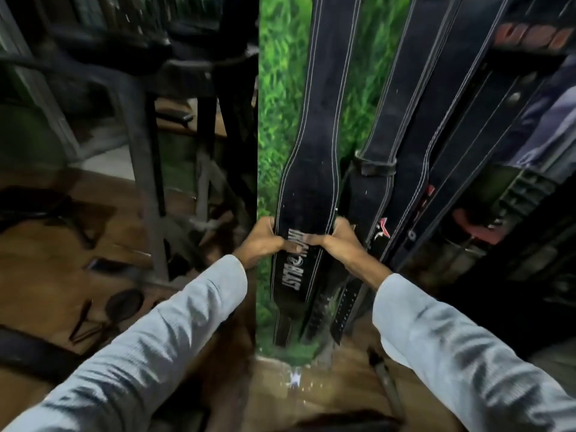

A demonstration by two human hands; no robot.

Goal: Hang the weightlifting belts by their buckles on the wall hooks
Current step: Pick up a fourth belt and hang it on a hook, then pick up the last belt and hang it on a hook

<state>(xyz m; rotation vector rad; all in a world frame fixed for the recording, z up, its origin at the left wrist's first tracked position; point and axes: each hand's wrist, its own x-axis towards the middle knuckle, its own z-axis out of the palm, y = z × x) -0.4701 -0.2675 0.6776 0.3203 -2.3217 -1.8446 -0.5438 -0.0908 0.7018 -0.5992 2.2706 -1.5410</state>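
Gym, likely a storage corner. Black weightlifting belts (314, 151) hang in a row against a wall panel printed with green foliage (280, 104). Dark metal equipment frames (146, 157) stand at left. Weight plate (124, 304) lies on the brown floor (40, 260).

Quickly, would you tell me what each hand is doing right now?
Left hand: grips the left edge of the black lettered belt.
Right hand: grips the same belt's right edge.
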